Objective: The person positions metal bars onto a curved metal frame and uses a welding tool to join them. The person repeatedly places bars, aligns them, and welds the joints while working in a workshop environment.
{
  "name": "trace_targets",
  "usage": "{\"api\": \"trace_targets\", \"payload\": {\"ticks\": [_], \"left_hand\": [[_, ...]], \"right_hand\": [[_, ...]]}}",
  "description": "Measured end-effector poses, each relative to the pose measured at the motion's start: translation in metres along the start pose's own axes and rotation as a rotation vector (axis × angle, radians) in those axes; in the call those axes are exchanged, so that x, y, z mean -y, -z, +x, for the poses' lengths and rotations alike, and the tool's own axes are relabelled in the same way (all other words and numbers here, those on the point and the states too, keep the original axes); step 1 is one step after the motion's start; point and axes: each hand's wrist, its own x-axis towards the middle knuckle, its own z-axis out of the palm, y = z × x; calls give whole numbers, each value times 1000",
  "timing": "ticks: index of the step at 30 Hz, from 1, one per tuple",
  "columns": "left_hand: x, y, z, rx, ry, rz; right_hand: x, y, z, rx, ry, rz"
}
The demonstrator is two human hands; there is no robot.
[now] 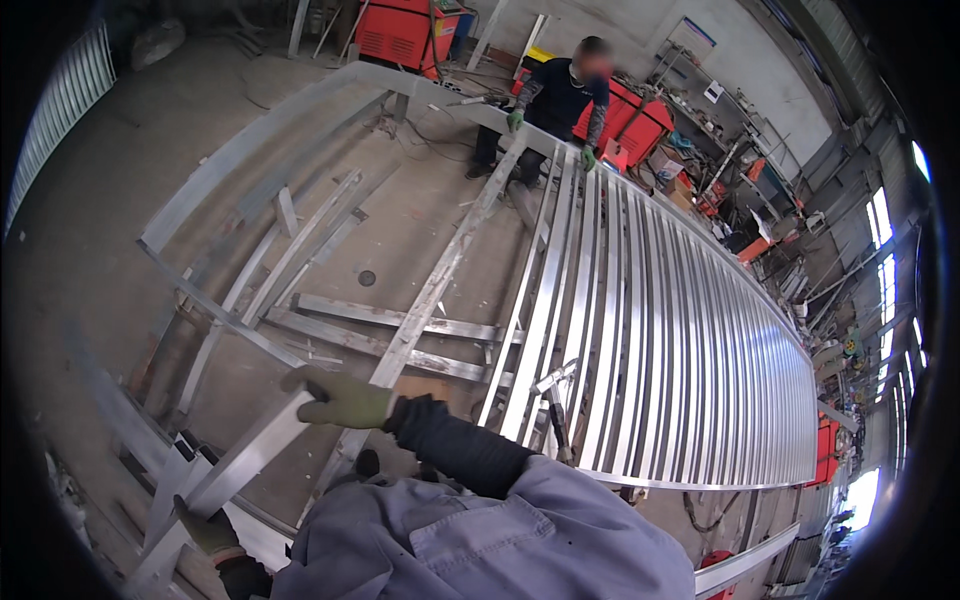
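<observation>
A silvery square metal tube [250, 452] slants across the lower left, and both my gloved hands are on it. My right hand [345, 400], in a green glove, is closed over its upper end. Farther down, my left hand [212, 532] grips the tube's side, with its fingers partly hidden. Beneath the tube, other metal profiles [172, 480] with dark ends lie close to my left hand. To the right of my hands lies a large frame of parallel metal slats [690, 360], with a clamp-like tool [558, 400] resting on its near left part.
A co-worker [555, 105] in green gloves bends over the frame's far edge. A long bare beam [430, 290] crosses the middle, with loose metal lengths [300, 245] on the floor to its left. Red machines [405, 35] and cluttered shelves [700, 85] stand behind.
</observation>
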Motion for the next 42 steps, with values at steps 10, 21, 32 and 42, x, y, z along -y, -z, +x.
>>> {"api": "trace_targets", "payload": {"ticks": [10,21,32,42], "left_hand": [[28,-158,-48,244,139,224],[131,-360,-168,660,542,385],[259,-429,-270,1304,889,755],[334,-484,-333,1457,1017,748]], "right_hand": [[14,51,-93,173,-414,-899],[-13,11,-303,-214,-736,-326],[4,-118,-376,-910,-937,-27],[39,-82,-372,-1040,-963,-118]]}}
